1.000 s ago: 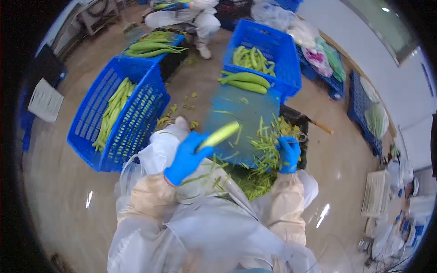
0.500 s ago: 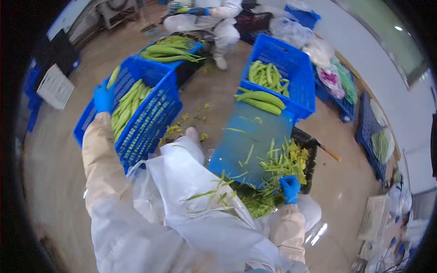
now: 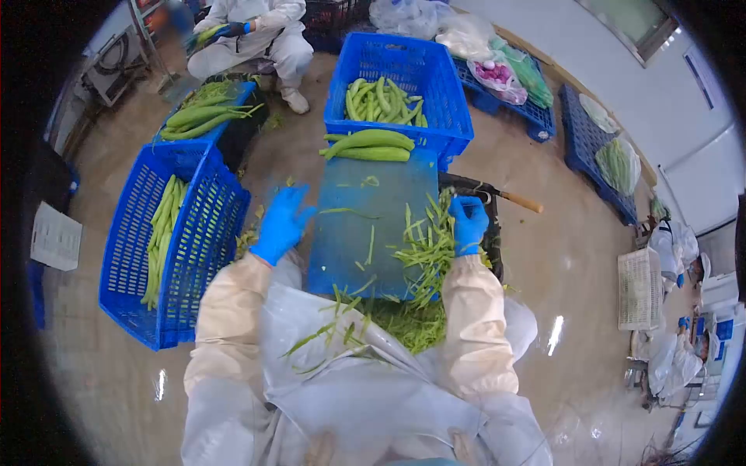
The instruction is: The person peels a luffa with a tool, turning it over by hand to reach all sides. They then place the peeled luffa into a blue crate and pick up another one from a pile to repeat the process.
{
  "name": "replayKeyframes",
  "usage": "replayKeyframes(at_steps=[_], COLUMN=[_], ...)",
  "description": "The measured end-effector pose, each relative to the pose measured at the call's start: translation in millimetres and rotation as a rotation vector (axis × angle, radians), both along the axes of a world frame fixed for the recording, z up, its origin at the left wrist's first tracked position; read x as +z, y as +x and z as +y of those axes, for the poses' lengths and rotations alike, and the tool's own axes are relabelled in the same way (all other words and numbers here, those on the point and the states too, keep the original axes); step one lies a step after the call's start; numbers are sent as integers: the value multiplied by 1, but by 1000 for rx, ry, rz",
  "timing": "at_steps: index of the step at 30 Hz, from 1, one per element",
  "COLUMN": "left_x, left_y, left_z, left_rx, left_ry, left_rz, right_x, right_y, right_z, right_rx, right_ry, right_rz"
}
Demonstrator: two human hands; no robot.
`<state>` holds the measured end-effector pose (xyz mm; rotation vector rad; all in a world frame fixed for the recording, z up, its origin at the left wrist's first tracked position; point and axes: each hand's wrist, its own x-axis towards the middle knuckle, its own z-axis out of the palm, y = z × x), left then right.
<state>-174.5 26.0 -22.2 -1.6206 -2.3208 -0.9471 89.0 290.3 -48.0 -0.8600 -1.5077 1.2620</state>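
Note:
Between the left crate and the blue board (image 3: pixel 334 241), my left hand (image 3: pixel 284 225) in a blue glove is raised with its fingers spread, holding nothing. My right hand (image 3: pixel 468 224), also gloved in blue, is curled at the board's right edge beside green peelings (image 3: pixel 423 260); whatever its fingers hold is hidden. Two long green gourds (image 3: pixel 373 147) lie at the board's far edge. Beyond them a blue crate (image 3: pixel 458 132) holds more gourds (image 3: pixel 381 101). Long peeled gourds (image 3: pixel 163 233) lie in the blue crate (image 3: pixel 124 272) on the left.
A knife with a wooden handle (image 3: pixel 522 202) lies right of the board. At the upper left a person in white (image 3: pixel 272 35) sits by another board with gourds (image 3: pixel 202 118). Blue pallets (image 3: pixel 583 147) stand at the right, near a white crate (image 3: pixel 639 291).
My left hand has let go of a gourd and come back from the left crate toward the board. My right hand has moved forward along the board's edge. The view has turned right.

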Motion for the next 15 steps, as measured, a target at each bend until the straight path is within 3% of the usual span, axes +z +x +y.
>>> replayKeyframes(at_steps=[1,3,5,7,9,11,13,14,15], left_x=[-12,-30,-28,-27,-33,-37,-34,-31,-32], left_y=[7,17,23,21,22,19,12,7,3], left_z=[7,14,14,18,17,25,46,62,74], left_rx=[4,-10,-25,-32,-10,-52,-97,-95,-90], left_ry=[0,-52,-143,-224,-171,-212,-232,-230,-233], left_rz=[11,-55,-134,-210,-124,-115,-100,-40,10], right_x=[-1,-40,-60,-58,-44,-50,-69,-49,-37], right_y=[-10,-23,-19,-18,-15,-16,-13,-4,7], right_z=[0,8,1,9,4,-5,-6,-9,-11], right_rx=[-117,-199,44,53,-130,-205,106,103,100], right_ry=[95,187,420,401,98,164,450,396,398], right_rz=[124,113,-1042,-970,-46,-65,-1051,-887,-891])
